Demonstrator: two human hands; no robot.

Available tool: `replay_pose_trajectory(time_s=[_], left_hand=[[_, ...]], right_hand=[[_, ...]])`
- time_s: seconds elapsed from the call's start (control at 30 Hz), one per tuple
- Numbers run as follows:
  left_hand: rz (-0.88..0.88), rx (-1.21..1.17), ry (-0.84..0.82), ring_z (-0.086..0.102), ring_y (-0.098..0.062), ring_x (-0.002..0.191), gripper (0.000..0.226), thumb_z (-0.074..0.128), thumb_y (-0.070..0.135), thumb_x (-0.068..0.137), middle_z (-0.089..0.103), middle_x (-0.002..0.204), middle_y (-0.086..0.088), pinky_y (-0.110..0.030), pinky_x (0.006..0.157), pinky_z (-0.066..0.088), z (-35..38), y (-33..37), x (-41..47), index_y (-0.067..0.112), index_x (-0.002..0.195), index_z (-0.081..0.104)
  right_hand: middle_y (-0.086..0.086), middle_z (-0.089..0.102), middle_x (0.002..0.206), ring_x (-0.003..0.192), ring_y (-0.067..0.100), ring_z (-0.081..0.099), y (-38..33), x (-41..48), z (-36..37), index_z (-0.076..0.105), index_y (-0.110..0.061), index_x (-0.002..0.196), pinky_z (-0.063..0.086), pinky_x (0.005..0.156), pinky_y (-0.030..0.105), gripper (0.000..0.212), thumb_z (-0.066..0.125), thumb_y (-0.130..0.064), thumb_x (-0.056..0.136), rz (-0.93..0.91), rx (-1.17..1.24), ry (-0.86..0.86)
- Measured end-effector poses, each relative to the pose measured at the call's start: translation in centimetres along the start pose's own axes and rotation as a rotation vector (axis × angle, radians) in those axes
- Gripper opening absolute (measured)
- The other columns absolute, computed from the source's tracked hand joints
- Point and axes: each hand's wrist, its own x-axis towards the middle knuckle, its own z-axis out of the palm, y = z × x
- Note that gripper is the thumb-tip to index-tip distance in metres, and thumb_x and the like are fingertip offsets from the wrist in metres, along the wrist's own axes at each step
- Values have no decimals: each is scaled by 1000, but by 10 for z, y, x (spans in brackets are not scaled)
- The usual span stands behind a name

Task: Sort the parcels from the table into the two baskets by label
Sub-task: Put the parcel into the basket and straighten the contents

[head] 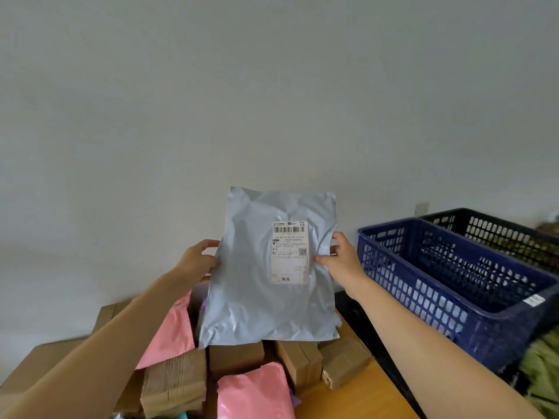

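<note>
A grey plastic mailer (251, 297) is held upright above the table, its white shipping label (289, 252) facing me. My left hand (198, 261) grips its left edge, and my right hand (340, 257) pinches its right edge beside the label. To the right stand two baskets side by side: a blue basket (423, 300) nearer me and a black basket (496, 231) behind it. More parcels lie below the mailer: pink mailers (174, 334) and brown cardboard boxes (236, 356).
The wooden table (357, 394) shows at the bottom right of the pile. A large cardboard box (39, 361) sits at the left. A plain wall fills the background. Greenish material (541, 367) lies at the far right, below the baskets.
</note>
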Motion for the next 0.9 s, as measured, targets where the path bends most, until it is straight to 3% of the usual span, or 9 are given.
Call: replay_pose_trajectory(time_s=[0.13, 0.2, 0.3, 0.47, 0.53, 0.63, 0.73, 0.83, 0.9], left_hand=[[-5, -29, -86, 63, -25, 71, 25, 54, 2, 93, 66, 89, -13, -28, 57, 53, 26, -6, 2, 17, 113, 60], [-13, -71, -118, 64, -24, 68, 14, 58, 17, 96, 68, 84, -9, -29, 59, 52, 41, -10, 3, 17, 109, 63], [-18, -87, -177, 66, -24, 69, 20, 62, 30, 93, 70, 87, -9, -29, 59, 54, 66, -16, 2, 17, 108, 64], [-28, -24, -298, 67, -31, 82, 28, 66, 15, 91, 70, 96, -17, -38, 73, 55, 109, -22, 2, 14, 118, 62], [-25, 13, -333, 64, -31, 78, 25, 63, 13, 93, 67, 96, -18, -34, 65, 52, 132, -19, -3, 14, 118, 60], [-7, 46, -348, 58, -29, 71, 21, 60, 10, 95, 63, 93, -20, -28, 50, 51, 172, -12, -14, 12, 115, 57], [0, 46, -375, 61, -28, 73, 21, 59, 8, 95, 63, 94, -18, -33, 64, 54, 213, -5, -25, 12, 115, 57], [2, 70, -394, 61, -28, 76, 17, 61, 10, 94, 64, 94, -16, -38, 73, 52, 251, 3, -38, 13, 111, 58], [-7, 86, -408, 62, -27, 76, 15, 62, 12, 94, 65, 93, -14, -35, 70, 52, 276, 8, -48, 13, 109, 60]], right_hand=[[6, 57, 112, 103, 23, 57, 16, -18, -15, 47, -19, 126, 52, 88, 39, 48, 67, -2, 85, 68, -49, 68], [7, 56, 115, 105, 24, 57, 25, -26, -25, 46, -20, 129, 52, 91, 41, 52, 67, -3, 84, 104, -58, 96], [5, 59, 114, 106, 24, 58, 36, -40, -43, 48, -18, 126, 52, 92, 41, 53, 68, 0, 81, 132, -64, 149], [6, 62, 105, 98, 23, 61, 47, -67, -82, 52, -13, 111, 52, 78, 32, 41, 66, 6, 78, 130, -74, 226], [9, 63, 109, 101, 26, 61, 53, -76, -101, 52, -16, 113, 53, 86, 40, 44, 67, 3, 77, 133, -78, 255], [8, 62, 112, 98, 20, 59, 60, -91, -134, 52, -16, 115, 51, 81, 28, 43, 64, 6, 79, 128, -75, 296], [8, 61, 114, 104, 25, 58, 70, -105, -173, 52, -18, 117, 51, 91, 40, 46, 65, 5, 79, 135, -77, 334], [12, 62, 109, 102, 31, 60, 81, -116, -215, 52, -20, 110, 51, 91, 47, 44, 65, 6, 78, 147, -101, 345], [14, 63, 108, 100, 33, 60, 89, -121, -243, 53, -19, 111, 51, 89, 48, 43, 66, 5, 78, 150, -120, 354]])
